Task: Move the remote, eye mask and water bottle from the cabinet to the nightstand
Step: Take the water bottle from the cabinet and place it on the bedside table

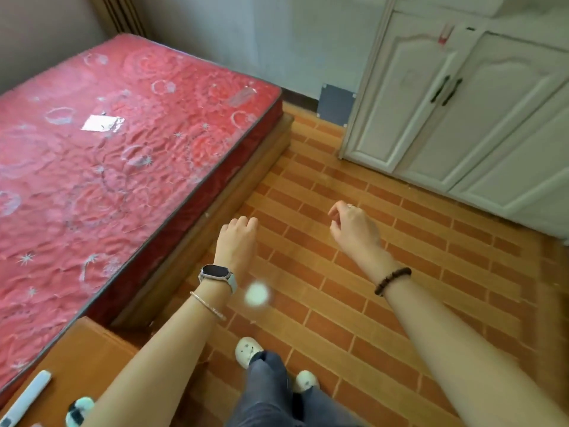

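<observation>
At lower left, a slim white remote (26, 399) lies on the wooden nightstand (77, 355) beside a fuzzy black-and-white eye mask (79, 409). The left hand (237, 238) and right hand (354, 226) hang loosely curled, empty, mid-frame.

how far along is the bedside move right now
Done: the remote and a black-and-white eye mask already lie on the wooden nightstand. In hand: nothing; left hand and right hand are empty. Left: the water bottle, not in view.
</observation>
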`<state>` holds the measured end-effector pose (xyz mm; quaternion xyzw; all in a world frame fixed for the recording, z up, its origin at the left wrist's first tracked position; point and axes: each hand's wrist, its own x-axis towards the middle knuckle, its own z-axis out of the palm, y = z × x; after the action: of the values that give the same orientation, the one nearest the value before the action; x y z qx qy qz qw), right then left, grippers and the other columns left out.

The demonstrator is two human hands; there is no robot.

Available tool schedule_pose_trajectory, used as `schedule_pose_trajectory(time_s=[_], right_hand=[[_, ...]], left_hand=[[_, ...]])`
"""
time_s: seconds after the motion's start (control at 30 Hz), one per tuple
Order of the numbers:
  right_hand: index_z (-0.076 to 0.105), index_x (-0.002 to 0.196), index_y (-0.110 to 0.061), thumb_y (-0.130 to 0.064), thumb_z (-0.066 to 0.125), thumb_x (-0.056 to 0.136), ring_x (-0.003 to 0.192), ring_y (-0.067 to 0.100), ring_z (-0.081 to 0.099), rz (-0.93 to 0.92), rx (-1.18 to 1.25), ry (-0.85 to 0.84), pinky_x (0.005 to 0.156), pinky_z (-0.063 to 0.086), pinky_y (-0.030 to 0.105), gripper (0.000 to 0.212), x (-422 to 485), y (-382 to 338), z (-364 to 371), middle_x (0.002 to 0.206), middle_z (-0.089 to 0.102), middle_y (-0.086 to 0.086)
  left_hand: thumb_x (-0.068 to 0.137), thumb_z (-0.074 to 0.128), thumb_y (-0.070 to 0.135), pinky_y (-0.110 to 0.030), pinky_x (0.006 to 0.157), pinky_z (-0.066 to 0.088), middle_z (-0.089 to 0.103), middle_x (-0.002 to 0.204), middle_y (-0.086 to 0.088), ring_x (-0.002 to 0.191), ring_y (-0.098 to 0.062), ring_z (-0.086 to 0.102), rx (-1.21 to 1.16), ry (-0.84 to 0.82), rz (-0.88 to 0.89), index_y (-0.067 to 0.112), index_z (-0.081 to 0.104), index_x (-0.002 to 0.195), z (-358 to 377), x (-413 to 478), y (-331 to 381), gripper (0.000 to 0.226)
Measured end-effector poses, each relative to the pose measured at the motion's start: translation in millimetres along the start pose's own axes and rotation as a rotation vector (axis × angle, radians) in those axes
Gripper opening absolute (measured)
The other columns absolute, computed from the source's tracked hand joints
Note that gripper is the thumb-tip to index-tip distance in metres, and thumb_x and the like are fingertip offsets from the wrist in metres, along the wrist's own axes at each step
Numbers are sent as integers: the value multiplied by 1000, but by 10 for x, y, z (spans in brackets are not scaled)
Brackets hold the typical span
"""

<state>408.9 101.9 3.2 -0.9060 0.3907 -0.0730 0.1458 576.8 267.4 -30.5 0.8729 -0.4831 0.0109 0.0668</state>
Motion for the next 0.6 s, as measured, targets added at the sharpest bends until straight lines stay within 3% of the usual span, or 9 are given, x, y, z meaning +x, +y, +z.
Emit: schedule_pose_trajectory(time_s=[0.13,0.27,0.43,0.6], right_hand=[[58,106,-18,-16,55,92,91,21,61,121,-12,86,64,48,29,14,-395,575,-320,98,64,1],[57,105,-20,-15,54,92,90,20,61,259,0,155,65,54,34,14,-715,1159,-642,98,64,1],[60,107,-18,-15,55,93,89,16,62,411,-34,239,62,44,24,15,-929,1810,-961,99,66,0],[60,105,-17,-14,58,91,88,18,63,561,-33,267,63,44,25,15,-933,2417,-1204,95,67,1]], left_hand=[[72,55,-11,-34,59,29,54,73,-12,65,-31,49,-32,3,143,5,55,82,40,52,659,19],[77,52,-7,-42,69,41,60,87,-15,80,-36,55,-98,-12,284,3,60,96,4,288,1338,23],[79,56,-4,-43,71,43,62,90,-16,85,-38,57,-131,10,477,3,61,96,-59,761,2172,20],[78,55,-5,-44,71,43,63,90,-17,83,-37,56,-231,25,650,3,62,95,-44,1278,3045,20]])
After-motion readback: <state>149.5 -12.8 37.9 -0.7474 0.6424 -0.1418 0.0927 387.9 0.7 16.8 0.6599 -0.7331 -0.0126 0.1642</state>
